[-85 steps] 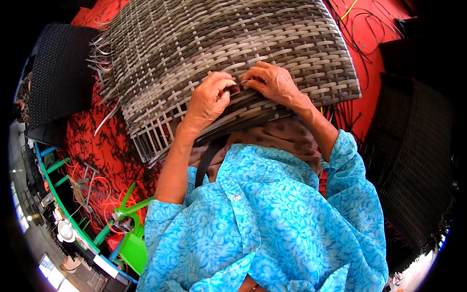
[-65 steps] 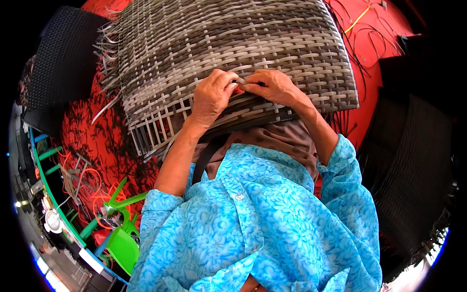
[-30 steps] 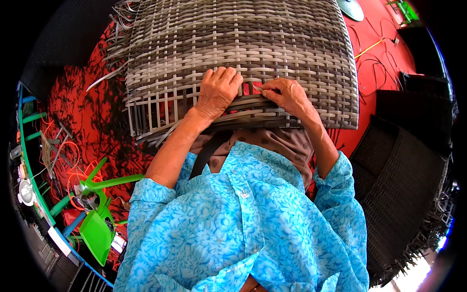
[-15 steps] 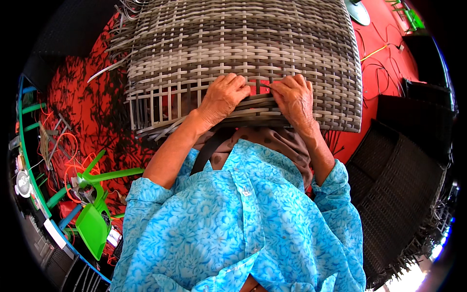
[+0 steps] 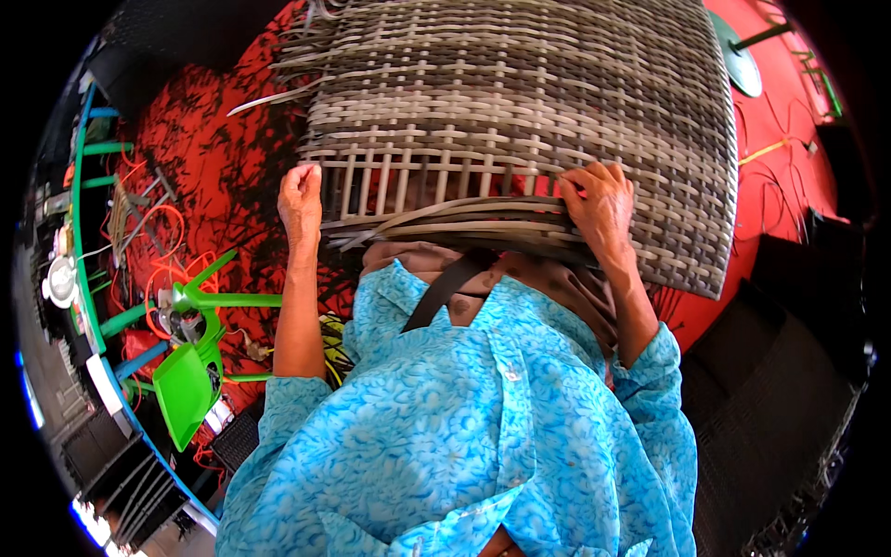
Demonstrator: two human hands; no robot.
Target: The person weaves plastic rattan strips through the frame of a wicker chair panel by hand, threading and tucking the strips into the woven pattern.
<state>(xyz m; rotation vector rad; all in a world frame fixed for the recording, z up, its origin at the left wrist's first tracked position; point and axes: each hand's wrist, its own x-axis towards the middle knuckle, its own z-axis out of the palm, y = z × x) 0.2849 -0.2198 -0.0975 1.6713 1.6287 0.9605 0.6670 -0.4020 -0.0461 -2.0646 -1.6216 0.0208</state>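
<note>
Left hand [image 5: 300,206] has moved out left, fingers curled together. Grey-brown flat woven-strip panel [image 5: 520,102] under right hand's [image 5: 604,209] fingers; can't tell if clamped.

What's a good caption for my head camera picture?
Left hand at one edge, right hand on the gappy woven panel.

weaving workshop, half-woven wicker panel [image 5: 538,93], dark scraps [image 5: 237,172] littering red floor [image 5: 756,176]

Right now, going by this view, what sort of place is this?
Likely a weaving workshop: a partly woven panel, loose strips and dark scraps scattered over the red floor.
</note>
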